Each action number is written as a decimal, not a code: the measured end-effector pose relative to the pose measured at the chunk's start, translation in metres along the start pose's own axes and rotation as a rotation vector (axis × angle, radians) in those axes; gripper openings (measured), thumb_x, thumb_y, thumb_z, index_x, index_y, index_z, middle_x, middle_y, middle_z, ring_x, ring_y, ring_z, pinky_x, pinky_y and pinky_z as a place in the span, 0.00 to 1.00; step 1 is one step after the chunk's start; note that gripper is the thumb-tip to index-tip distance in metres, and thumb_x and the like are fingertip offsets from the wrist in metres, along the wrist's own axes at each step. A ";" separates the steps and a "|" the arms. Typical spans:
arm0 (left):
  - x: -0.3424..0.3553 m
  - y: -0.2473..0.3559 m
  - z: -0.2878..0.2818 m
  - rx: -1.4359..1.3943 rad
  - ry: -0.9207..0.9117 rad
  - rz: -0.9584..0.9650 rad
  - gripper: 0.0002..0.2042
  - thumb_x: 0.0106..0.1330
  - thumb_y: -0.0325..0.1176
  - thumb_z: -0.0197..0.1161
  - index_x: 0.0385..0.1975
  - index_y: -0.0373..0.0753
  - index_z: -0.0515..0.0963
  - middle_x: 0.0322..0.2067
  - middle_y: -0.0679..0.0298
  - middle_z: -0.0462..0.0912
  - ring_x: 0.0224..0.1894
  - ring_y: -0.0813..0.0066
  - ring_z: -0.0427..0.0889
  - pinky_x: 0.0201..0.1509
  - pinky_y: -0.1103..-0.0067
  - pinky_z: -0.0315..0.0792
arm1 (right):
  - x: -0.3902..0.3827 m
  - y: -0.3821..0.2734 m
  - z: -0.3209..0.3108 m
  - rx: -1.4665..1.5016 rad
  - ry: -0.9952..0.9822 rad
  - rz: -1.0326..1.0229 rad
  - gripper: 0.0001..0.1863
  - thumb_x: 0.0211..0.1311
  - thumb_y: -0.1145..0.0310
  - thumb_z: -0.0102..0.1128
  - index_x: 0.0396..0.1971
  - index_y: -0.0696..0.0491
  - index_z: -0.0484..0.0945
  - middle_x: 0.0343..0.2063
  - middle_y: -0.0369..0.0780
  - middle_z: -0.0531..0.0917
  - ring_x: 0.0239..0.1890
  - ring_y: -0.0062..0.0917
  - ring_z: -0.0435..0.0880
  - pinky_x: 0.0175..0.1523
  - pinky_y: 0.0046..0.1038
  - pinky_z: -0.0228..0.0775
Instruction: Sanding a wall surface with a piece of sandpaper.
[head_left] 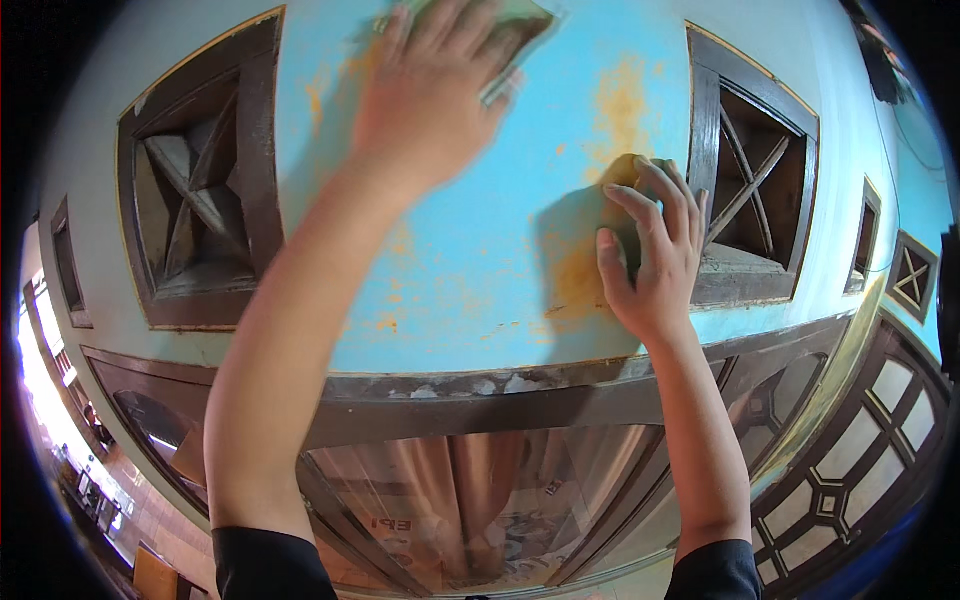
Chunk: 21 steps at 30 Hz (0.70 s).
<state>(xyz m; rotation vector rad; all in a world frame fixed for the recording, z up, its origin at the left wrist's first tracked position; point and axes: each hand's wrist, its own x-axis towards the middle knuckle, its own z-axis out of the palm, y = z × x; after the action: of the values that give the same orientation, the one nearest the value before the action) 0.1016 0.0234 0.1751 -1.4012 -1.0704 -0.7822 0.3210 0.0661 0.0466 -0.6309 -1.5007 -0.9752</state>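
Note:
My left hand [435, 95] is raised high against a light blue painted wall [470, 250], pressing a greenish sheet of sandpaper [515, 40] flat on it; the hand is motion-blurred. My right hand [655, 255] rests flat on the same wall lower and to the right, fingers spread, holding nothing. Orange-brown patches [620, 105] show where the blue paint has worn off, above and beside my right hand.
Dark wooden vent frames with crossed slats sit in the wall at the left [195, 190] and right [755, 175]. A dark wooden beam [480, 395] runs below, over a glazed transom with a curtain [470, 490] behind it. A window grille [860, 460] lies lower right.

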 end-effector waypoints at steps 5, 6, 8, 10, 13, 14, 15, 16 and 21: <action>-0.063 0.037 0.023 -0.172 0.139 0.276 0.25 0.67 0.44 0.57 0.66 0.54 0.70 0.72 0.65 0.58 0.76 0.62 0.51 0.77 0.53 0.44 | 0.001 0.003 0.002 0.008 0.070 0.028 0.23 0.55 0.71 0.58 0.54 0.47 0.76 0.61 0.43 0.73 0.67 0.45 0.66 0.70 0.52 0.51; -0.076 0.046 0.019 -0.193 0.064 0.330 0.25 0.67 0.44 0.57 0.65 0.55 0.70 0.73 0.68 0.58 0.76 0.64 0.51 0.77 0.53 0.44 | 0.002 0.006 0.000 0.011 0.072 0.027 0.23 0.55 0.71 0.58 0.54 0.47 0.76 0.61 0.43 0.73 0.67 0.45 0.66 0.70 0.52 0.51; -0.101 0.057 0.022 -0.157 -0.018 0.399 0.26 0.65 0.43 0.59 0.66 0.60 0.70 0.74 0.72 0.56 0.76 0.67 0.51 0.77 0.54 0.44 | 0.000 0.012 0.005 0.214 0.177 0.065 0.22 0.57 0.74 0.54 0.54 0.52 0.75 0.59 0.46 0.75 0.65 0.46 0.69 0.70 0.47 0.54; -0.120 0.056 0.021 -0.111 -0.051 0.505 0.25 0.66 0.43 0.57 0.66 0.62 0.70 0.75 0.73 0.54 0.77 0.66 0.50 0.77 0.55 0.44 | -0.001 0.011 0.003 0.227 0.209 0.069 0.22 0.57 0.77 0.49 0.54 0.55 0.74 0.57 0.48 0.76 0.63 0.46 0.70 0.69 0.43 0.56; -0.107 0.033 0.017 -0.182 -0.183 0.526 0.26 0.67 0.43 0.55 0.68 0.66 0.66 0.75 0.73 0.53 0.77 0.67 0.49 0.78 0.55 0.43 | -0.008 0.019 0.003 0.330 0.219 0.168 0.24 0.55 0.79 0.46 0.54 0.55 0.73 0.57 0.48 0.76 0.62 0.46 0.71 0.70 0.42 0.54; -0.094 0.021 0.016 -0.154 -0.113 0.466 0.27 0.70 0.45 0.52 0.70 0.68 0.61 0.75 0.74 0.53 0.77 0.68 0.49 0.79 0.55 0.41 | -0.007 0.018 0.002 0.323 0.219 0.168 0.24 0.55 0.79 0.46 0.54 0.55 0.73 0.57 0.48 0.76 0.62 0.46 0.71 0.70 0.42 0.54; -0.076 0.001 0.028 -0.104 0.002 0.423 0.28 0.71 0.50 0.51 0.72 0.70 0.57 0.75 0.73 0.52 0.77 0.67 0.48 0.79 0.56 0.39 | -0.006 0.011 0.006 0.354 0.208 0.202 0.24 0.55 0.79 0.45 0.54 0.55 0.73 0.57 0.47 0.76 0.62 0.46 0.71 0.70 0.42 0.53; -0.055 -0.016 0.025 -0.010 0.078 0.361 0.27 0.73 0.51 0.49 0.73 0.64 0.57 0.76 0.72 0.52 0.78 0.67 0.47 0.79 0.57 0.40 | -0.005 0.007 0.003 0.367 0.199 0.236 0.24 0.55 0.80 0.45 0.54 0.56 0.73 0.57 0.47 0.76 0.62 0.45 0.70 0.70 0.42 0.53; 0.003 -0.029 -0.013 -0.001 -0.015 -0.099 0.28 0.78 0.48 0.41 0.71 0.36 0.60 0.75 0.57 0.51 0.78 0.59 0.44 0.80 0.62 0.38 | -0.008 0.016 0.006 0.437 0.289 0.250 0.22 0.61 0.78 0.45 0.56 0.59 0.71 0.57 0.47 0.75 0.63 0.38 0.70 0.69 0.36 0.56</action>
<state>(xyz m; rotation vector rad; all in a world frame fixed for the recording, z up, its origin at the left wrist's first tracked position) 0.0772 0.0091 0.1902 -1.3650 -1.1586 -0.8448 0.3327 0.0809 0.0424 -0.3329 -1.2837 -0.4977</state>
